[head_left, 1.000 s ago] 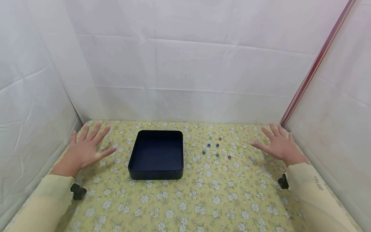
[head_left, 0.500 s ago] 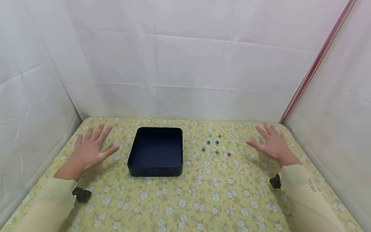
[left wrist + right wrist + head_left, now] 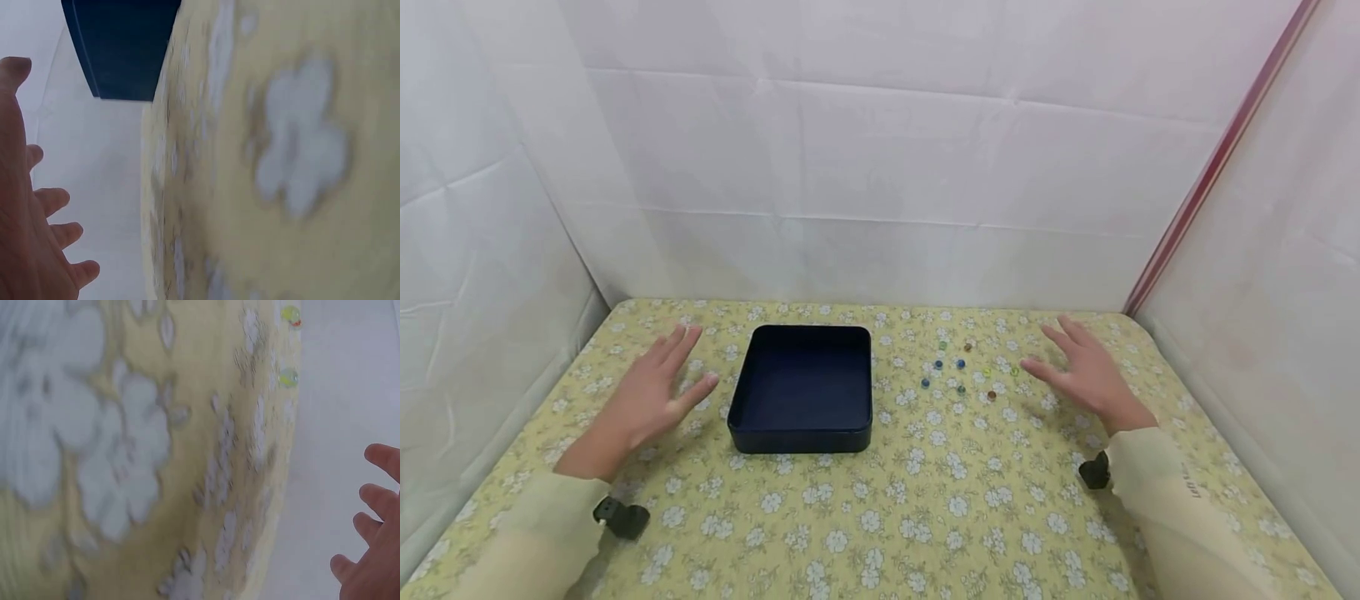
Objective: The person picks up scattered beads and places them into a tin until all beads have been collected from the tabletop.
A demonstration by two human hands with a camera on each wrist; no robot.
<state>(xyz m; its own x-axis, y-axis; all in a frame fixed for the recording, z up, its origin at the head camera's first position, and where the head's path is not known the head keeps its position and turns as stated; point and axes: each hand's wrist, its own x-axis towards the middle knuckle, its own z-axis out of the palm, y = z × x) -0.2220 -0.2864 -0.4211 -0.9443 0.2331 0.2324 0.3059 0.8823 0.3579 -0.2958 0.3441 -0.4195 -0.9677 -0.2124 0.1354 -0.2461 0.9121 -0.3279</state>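
A square dark navy box point(image 3: 800, 442), open at the top, stands left of the middle of the table; its inside shows nothing. To its right lie several small glass marbles, among them a blue marble point(image 3: 961, 364), a brown marble point(image 3: 992, 396) and a yellow-green marble point(image 3: 289, 377). My left hand point(image 3: 643, 398) hovers left of the box with fingers and thumb spread, apart from it. Beyond the marbles on the right, my right hand point(image 3: 1088, 375) hangs over the cloth, its thumb toward them, holding nothing.
A yellow cloth with white flowers point(image 3: 872, 521) covers the table. White sheets point(image 3: 880, 167) hang behind it and at both sides. A red strip point(image 3: 1221, 158) runs up the right rear corner. Small dark cameras sit at both wrists.
Both hands have come inward, the left toward the box and the right toward the marbles. The head view has tilted slightly. Box and marbles stay in place on the cloth.
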